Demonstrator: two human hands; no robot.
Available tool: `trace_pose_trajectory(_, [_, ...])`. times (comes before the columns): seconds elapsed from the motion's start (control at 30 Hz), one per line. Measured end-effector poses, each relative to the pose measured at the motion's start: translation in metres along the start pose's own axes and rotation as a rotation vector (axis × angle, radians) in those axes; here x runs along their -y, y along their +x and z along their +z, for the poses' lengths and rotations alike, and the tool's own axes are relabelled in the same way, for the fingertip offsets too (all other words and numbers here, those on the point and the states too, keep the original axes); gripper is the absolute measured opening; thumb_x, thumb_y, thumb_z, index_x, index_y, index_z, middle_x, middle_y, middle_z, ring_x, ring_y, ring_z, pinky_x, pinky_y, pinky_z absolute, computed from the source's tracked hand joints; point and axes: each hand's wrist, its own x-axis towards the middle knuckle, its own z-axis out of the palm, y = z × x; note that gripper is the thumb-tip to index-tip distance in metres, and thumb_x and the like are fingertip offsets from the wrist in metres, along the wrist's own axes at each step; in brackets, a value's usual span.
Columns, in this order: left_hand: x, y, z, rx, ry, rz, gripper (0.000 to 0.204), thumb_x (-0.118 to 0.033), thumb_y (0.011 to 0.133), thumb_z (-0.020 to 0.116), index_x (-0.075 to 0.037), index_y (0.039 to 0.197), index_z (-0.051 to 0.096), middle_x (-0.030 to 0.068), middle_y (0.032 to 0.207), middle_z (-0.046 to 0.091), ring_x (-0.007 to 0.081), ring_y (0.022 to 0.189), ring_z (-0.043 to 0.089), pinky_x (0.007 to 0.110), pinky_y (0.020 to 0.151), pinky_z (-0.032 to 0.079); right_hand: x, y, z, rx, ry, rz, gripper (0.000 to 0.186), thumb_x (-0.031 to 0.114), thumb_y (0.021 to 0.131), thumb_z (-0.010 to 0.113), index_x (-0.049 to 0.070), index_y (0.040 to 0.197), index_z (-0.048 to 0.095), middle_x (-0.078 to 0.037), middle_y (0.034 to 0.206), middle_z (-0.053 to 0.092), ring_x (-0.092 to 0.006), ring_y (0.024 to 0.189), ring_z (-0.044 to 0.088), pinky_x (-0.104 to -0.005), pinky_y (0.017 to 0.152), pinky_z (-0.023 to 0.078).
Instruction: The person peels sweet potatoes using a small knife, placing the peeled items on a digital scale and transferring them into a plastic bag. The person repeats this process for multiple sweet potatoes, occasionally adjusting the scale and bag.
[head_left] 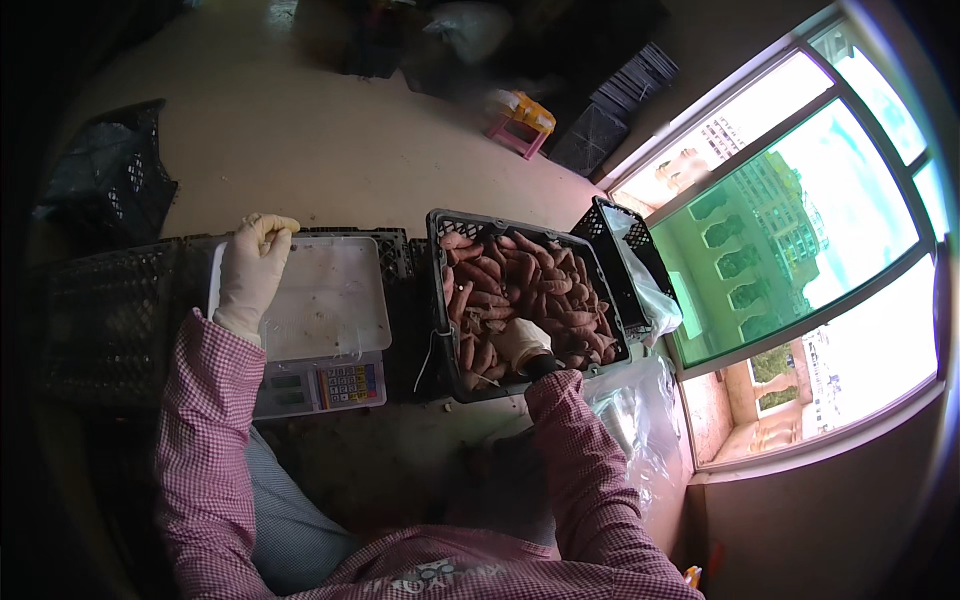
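Note:
My left hand (258,268), in a pale glove, hovers over the left side of a white tray (340,300) on a weighing scale (318,386). Its fingers are curled in, and nothing shows in them. To the right, a black plastic crate (436,290) is heaped with reddish sweet potatoes (515,275). My right hand (520,343), also gloved, rests down among them near the crate's front side. Its fingers are hidden, so whether it grips a sweet potato cannot be made out. The scale's keypad and display face me.
Another black crate (620,225) with clear plastic in it stands behind the full one, by the window (790,230). Clear plastic sheeting (640,420) lies at the right. Black crates (120,170) stand at the left. A small pink stool (517,132) with something yellow on top is farther back.

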Motion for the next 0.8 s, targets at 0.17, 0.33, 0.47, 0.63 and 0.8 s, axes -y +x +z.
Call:
trace_pose_trajectory(0.17, [-0.018, -0.017, 0.054, 0.053, 0.224, 0.299, 0.005, -0.009, 0.085, 0.063, -0.007, 0.088, 0.067, 0.0061, 0.09, 0.066, 0.0242, 0.082, 0.065, 0.033, 0.073, 0.051, -0.061, 0.038, 0.079, 0.158, 0.265, -0.186, 0.061, 0.047, 0.072, 0.073, 0.013, 0.121, 0.061, -0.015, 0.1, 0.07, -0.029, 0.094, 0.068, -0.0377, 0.08, 0.054])
trace_pose_trajectory(0.33, [-0.026, -0.052, 0.11, 0.292, 0.137, 0.298, 0.006, -0.008, 0.083, 0.063, -0.008, 0.087, 0.067, 0.0052, 0.089, 0.065, 0.0244, 0.083, 0.064, 0.034, 0.073, 0.051, -0.038, 0.022, 0.03, 0.116, 0.286, -0.141, 0.053, 0.046, 0.073, 0.071, 0.009, 0.111, 0.068, -0.017, 0.093, 0.071, -0.0302, 0.087, 0.07, -0.0389, 0.076, 0.055])
trace_pose_trajectory(0.47, [-0.043, -0.07, 0.144, 0.334, 0.035, 0.351, 0.004, -0.009, 0.085, 0.065, -0.006, 0.087, 0.066, 0.0053, 0.084, 0.063, 0.0218, 0.073, 0.063, 0.032, 0.066, 0.05, -0.006, 0.001, 0.012, 0.069, 0.176, 0.092, 0.047, 0.047, 0.076, 0.068, 0.011, 0.106, 0.071, -0.013, 0.1, 0.072, -0.0284, 0.093, 0.069, -0.0377, 0.078, 0.054])
trace_pose_trajectory(0.63, [-0.06, -0.079, 0.158, 0.289, -0.077, 0.087, 0.029, -0.019, 0.089, 0.068, -0.004, 0.066, 0.061, -0.0001, 0.059, 0.059, 0.0098, 0.051, 0.052, 0.027, 0.051, 0.041, -0.007, 0.006, 0.028, 0.185, 0.157, 0.165, 0.05, 0.05, 0.076, 0.068, 0.016, 0.113, 0.07, -0.009, 0.109, 0.07, -0.0238, 0.103, 0.067, -0.0356, 0.087, 0.053])
trace_pose_trajectory(0.8, [-0.083, -0.069, 0.176, 0.167, -0.522, -0.348, 0.046, -0.029, 0.092, 0.063, -0.007, 0.052, 0.057, -0.0017, 0.048, 0.053, 0.0061, 0.043, 0.042, 0.025, 0.046, 0.032, -0.048, 0.052, 0.052, 0.277, 0.342, -0.074, 0.047, 0.043, 0.074, 0.073, 0.012, 0.108, 0.071, -0.01, 0.104, 0.071, -0.0259, 0.095, 0.068, -0.0361, 0.082, 0.054])
